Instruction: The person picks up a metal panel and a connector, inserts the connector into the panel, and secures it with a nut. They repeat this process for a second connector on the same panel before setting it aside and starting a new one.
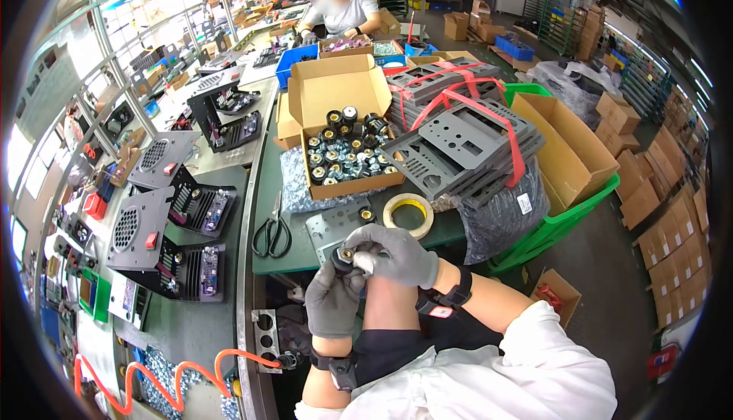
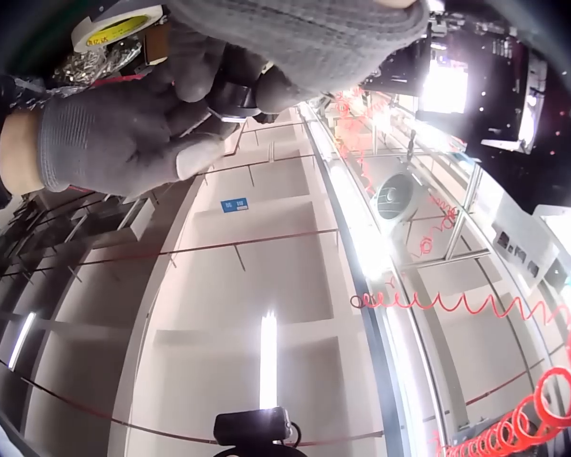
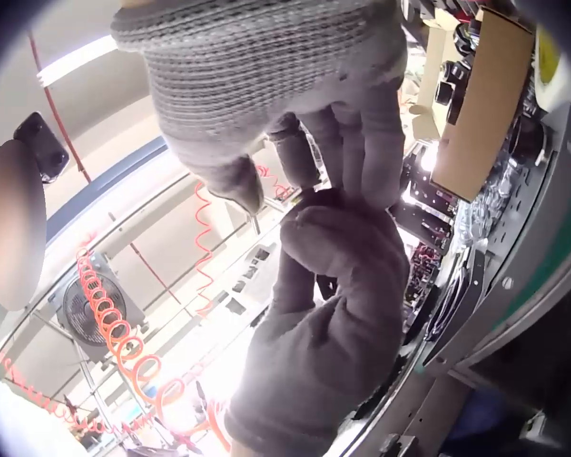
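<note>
In the head view, a small black round part with a brass-coloured centre (image 1: 346, 255) is between two grey-gloved hands over the table's front edge. My left hand (image 1: 333, 298) grips it from below with curled fingers. Its top is touched by the fingers of my right hand (image 1: 398, 254), thumb and fingertips close together. The left wrist view shows the black part (image 2: 234, 95) between both gloves. In the right wrist view my left hand (image 3: 328, 324) curls round the part, mostly hiding it, and my right hand (image 3: 285, 105) reaches over it.
A metal plate (image 1: 324, 225), black scissors (image 1: 272, 235) and a tape roll (image 1: 408, 216) lie on the table. Behind them stands an open carton (image 1: 355, 189) of similar round parts. Strapped dark panels (image 1: 466, 141) are stacked right. Black housings (image 1: 145, 229) stand left; another person sits across.
</note>
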Tool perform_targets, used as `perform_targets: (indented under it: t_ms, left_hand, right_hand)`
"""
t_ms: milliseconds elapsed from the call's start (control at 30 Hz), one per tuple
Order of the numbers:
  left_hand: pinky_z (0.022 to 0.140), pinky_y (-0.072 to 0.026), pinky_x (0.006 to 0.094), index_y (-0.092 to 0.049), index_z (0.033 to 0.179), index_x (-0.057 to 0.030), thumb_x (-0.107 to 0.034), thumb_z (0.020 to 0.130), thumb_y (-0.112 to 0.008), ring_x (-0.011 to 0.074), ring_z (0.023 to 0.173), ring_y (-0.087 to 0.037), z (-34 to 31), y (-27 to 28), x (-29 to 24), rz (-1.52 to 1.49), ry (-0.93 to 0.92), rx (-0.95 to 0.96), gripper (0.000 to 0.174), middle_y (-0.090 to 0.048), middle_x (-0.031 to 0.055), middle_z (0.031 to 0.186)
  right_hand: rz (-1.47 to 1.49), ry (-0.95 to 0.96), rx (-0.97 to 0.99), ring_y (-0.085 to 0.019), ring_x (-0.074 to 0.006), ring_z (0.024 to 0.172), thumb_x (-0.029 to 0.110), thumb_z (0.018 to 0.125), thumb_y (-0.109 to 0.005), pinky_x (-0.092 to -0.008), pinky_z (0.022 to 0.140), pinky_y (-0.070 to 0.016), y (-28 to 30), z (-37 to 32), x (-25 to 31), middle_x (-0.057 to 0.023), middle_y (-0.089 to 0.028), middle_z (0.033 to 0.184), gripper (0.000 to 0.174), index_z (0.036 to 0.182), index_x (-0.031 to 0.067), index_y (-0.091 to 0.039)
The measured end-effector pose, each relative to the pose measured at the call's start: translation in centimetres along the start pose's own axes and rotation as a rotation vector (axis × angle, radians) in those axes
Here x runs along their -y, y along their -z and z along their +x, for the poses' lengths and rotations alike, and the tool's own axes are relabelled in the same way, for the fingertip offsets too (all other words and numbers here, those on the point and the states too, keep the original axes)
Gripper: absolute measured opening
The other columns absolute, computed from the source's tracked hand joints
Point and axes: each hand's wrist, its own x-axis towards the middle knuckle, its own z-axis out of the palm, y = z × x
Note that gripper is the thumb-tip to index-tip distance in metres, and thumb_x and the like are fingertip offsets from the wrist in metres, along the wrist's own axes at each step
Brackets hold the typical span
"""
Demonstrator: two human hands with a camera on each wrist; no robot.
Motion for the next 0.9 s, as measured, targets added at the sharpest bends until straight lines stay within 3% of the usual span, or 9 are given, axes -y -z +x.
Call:
perform_targets:
  t_ms: [67,233,267,433,567,733,800,867,900]
  left_hand:
    - [0.077,-0.0593,0.031,-0.053,0.119,0.0082,-0.019,0.097,-0.053,0.023,0.095,-0.063,-0.2,-1.3,0.2,0.043,-0.022,-0.149,0.035,-0.06,0.0184,0.115]
    - [0.082,-0.0574,0.0296,-0.051,0.123,0.0102,-0.019,0.098,-0.049,0.0245,0.102,-0.062,-0.6,1.3,0.0,0.104,-0.058,-0.042,0.038,-0.059,0.0187,0.118]
    - [0.085,-0.0559,0.028,-0.052,0.123,0.0102,-0.018,0.099,-0.046,0.0227,0.101,-0.062,-0.4,-2.9,-0.2,0.152,-0.004,-0.212,0.037,-0.06,0.0168,0.116]
    - [0.081,-0.0565,0.0313,-0.057,0.114,0.0065,-0.019,0.099,-0.051,0.0219,0.095,-0.064,-1.4,1.3,-0.4,0.072,-0.042,-0.131,0.03,-0.064,0.0141,0.108]
    - [0.077,-0.0569,0.0301,-0.059,0.113,0.0055,-0.019,0.097,-0.054,0.0196,0.089,-0.065,-1.8,1.9,-0.1,0.087,-0.053,-0.228,0.03,-0.066,0.0131,0.103]
    - [0.078,-0.0555,0.0308,-0.06,0.112,0.0059,-0.019,0.095,-0.056,0.02,0.088,-0.064,-2.4,2.5,-0.6,0.123,-0.063,-0.274,0.031,-0.065,0.0137,0.103]
    - [0.079,-0.0542,0.0311,-0.059,0.113,0.0066,-0.018,0.095,-0.056,0.0199,0.09,-0.064,-2.5,1.7,-0.8,0.143,-0.074,-0.305,0.031,-0.065,0.0141,0.104]
    - [0.08,-0.0532,0.0308,-0.057,0.113,0.0073,-0.018,0.095,-0.056,0.019,0.092,-0.063,-2.3,1.4,-0.9,0.094,-0.087,-0.325,0.031,-0.064,0.0145,0.104]
    - [0.08,-0.0532,0.0308,-0.057,0.113,0.0073,-0.018,0.095,-0.056,0.019,0.092,-0.063,-2.5,1.6,-0.9,0.091,-0.091,-0.33,0.031,-0.064,0.0145,0.104]
  right_hand:
    - [-0.109,-0.023,0.072,-0.069,-0.0218,0.08,0.003,0.085,-0.064,-0.032,0.071,-0.0535,0.0,0.1,1.2,-0.0116,-0.068,0.091,0.02,0.105,0.0032,-0.062]
    - [-0.016,-0.019,0.067,-0.069,-0.0209,0.082,0.007,0.084,-0.067,-0.0309,0.071,-0.0536,-0.4,-0.3,-0.4,-0.0112,-0.068,0.09,0.019,0.102,0.0035,-0.063]
    - [-0.048,-0.05,0.144,-0.067,-0.0141,0.092,0.002,0.087,-0.061,-0.0277,0.081,-0.0539,-0.2,-0.2,0.4,-0.0095,-0.068,0.1,0.019,0.106,-0.001,-0.063]
    - [-0.111,-0.009,0.142,-0.07,-0.0208,0.088,-0.003,0.086,-0.054,-0.0311,0.078,-0.0551,-0.5,0.0,-0.3,-0.0124,-0.07,0.099,0.023,0.105,0.0003,-0.065]
    - [0.075,-0.307,0.216,-0.067,-0.0166,0.093,-0.004,0.085,-0.053,-0.0297,0.083,-0.0535,-1.4,-0.2,0.9,-0.0105,-0.07,0.1,0.024,0.107,-0.0032,-0.063]
    - [-0.012,-0.136,0.246,-0.067,-0.0128,0.087,0.005,0.086,-0.064,-0.0279,0.081,-0.0541,-1.5,0.1,-1.4,-0.0097,-0.069,0.098,0.022,0.107,-0.0024,-0.061]
    - [0.141,-0.259,0.212,-0.068,-0.0121,0.082,0.009,0.083,-0.072,-0.0276,0.076,-0.0557,-2.3,0.1,-0.7,-0.0086,-0.07,0.097,0.027,0.106,-0.0011,-0.062]
    - [-0.048,-0.2,0.234,-0.069,-0.0117,0.082,0.011,0.078,-0.078,-0.0271,0.074,-0.0564,-3.1,0.4,0.7,-0.0085,-0.07,0.097,0.033,0.105,-0.0006,-0.061]
    - [-0.135,-0.287,0.296,-0.063,-0.0111,0.087,0.008,0.076,-0.078,-0.0258,0.076,-0.0544,-3.1,0.5,0.9,-0.009,-0.065,0.106,0.039,0.107,-0.0028,-0.058]
